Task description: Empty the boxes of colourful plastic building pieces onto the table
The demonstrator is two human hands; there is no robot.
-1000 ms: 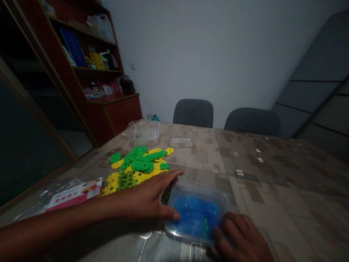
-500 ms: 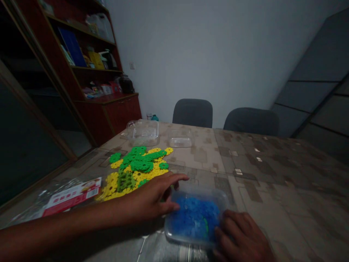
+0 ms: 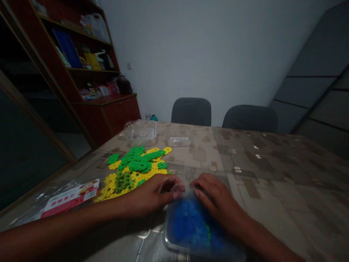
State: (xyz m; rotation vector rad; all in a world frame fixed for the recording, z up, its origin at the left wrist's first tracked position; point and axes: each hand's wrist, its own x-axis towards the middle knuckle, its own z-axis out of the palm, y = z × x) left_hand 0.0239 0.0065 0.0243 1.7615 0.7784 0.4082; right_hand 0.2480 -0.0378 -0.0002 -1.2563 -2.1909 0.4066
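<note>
A clear plastic container stands at the table's near edge, full of blue pieces with a bit of green among them. What looks like a clear lid covers its top, though blur hides its edges. My left hand has thumb and fingers closed about the container's far left corner. Curled over the far rim are the fingers of my right hand, its palm above the container's right side. To the left of the container lie green flower-shaped pieces piled on yellow ones.
Two clear plastic boxes, a larger one and a smaller one, stand at the back of the patterned table. A plastic bag with a printed card lies at left. Grey chairs stand beyond the table.
My right hand has moved from the container's near right side to its far rim, close to my left hand. My left fingers have curled inward onto the corner. The container appears slightly nearer.
</note>
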